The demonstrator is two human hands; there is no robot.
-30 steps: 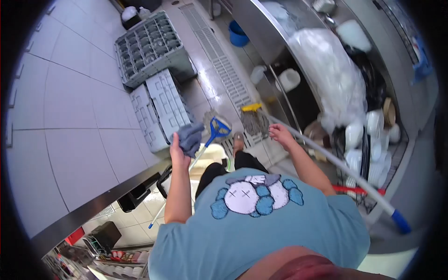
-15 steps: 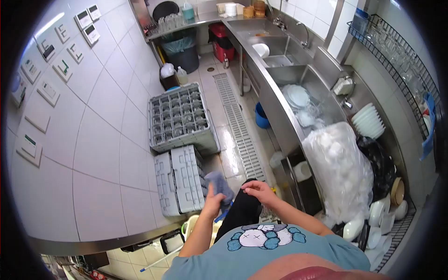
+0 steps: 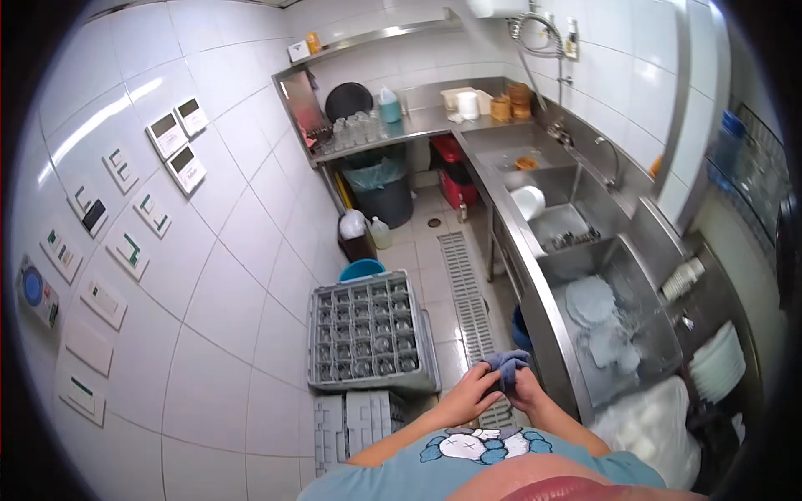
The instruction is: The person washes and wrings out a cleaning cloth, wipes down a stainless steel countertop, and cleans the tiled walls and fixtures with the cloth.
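Note:
A blue-grey cloth (image 3: 508,360) is bunched up in front of my body, held between both hands. My left hand (image 3: 469,396) is closed on its left side, fingers curled over the fabric. Around the right side of the same cloth, my right hand (image 3: 526,391) is wrapped. Part of the cloth is hidden behind my fingers; a dark patch shows between the hands. Both hands are above the floor drain grate (image 3: 468,292), left of the sink counter's front edge.
A grey rack of glasses (image 3: 368,384) stands on the floor at left, with grey crates (image 3: 355,426) nearer me. On the right, a sink (image 3: 601,334) holds plates and water beside a plastic bag of white items (image 3: 647,426). Bins stand under the far counter.
The cloth has moved from my left side to in front of me, and my right hand has joined my left on it. My view has tilted up toward the far wall.

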